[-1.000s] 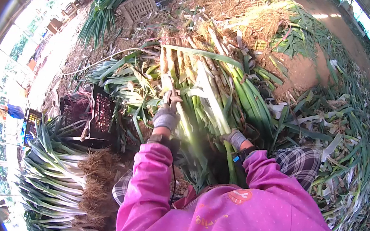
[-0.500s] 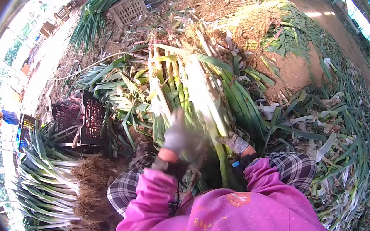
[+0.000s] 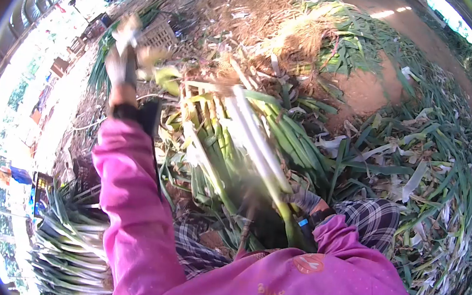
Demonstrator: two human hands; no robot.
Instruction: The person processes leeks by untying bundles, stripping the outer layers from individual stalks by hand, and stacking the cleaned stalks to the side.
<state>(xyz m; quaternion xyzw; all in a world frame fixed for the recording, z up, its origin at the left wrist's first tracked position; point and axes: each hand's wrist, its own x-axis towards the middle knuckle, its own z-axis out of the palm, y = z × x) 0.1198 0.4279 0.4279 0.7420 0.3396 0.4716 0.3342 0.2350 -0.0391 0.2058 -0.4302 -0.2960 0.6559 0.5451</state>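
My left hand (image 3: 121,70), in a pale glove, is stretched out far to the upper left, its fingers smeared by motion. Just right of it, a blurred yellow-green leaf scrap (image 3: 167,79) shows above the pile; whether the hand touches it I cannot tell. My right hand (image 3: 303,200), gloved in grey, is closed around the lower part of leeks (image 3: 261,144) with bright white stalks, slanting across my lap. Beneath and beside them lie more leeks (image 3: 301,140) with green leaves and some yellowed stalks.
Trimmed leeks (image 3: 69,254) are stacked at lower left, partly behind my sleeve. A plastic crate (image 3: 159,32) and a bunch of green leaves (image 3: 100,68) stand at upper left. Leaf waste (image 3: 415,162) covers the ground on the right. A heap of roots (image 3: 301,38) lies ahead.
My left hand has swung from beside the leeks in front of me out to the upper left. My right hand stays on the leeks, and the view has shifted slightly.
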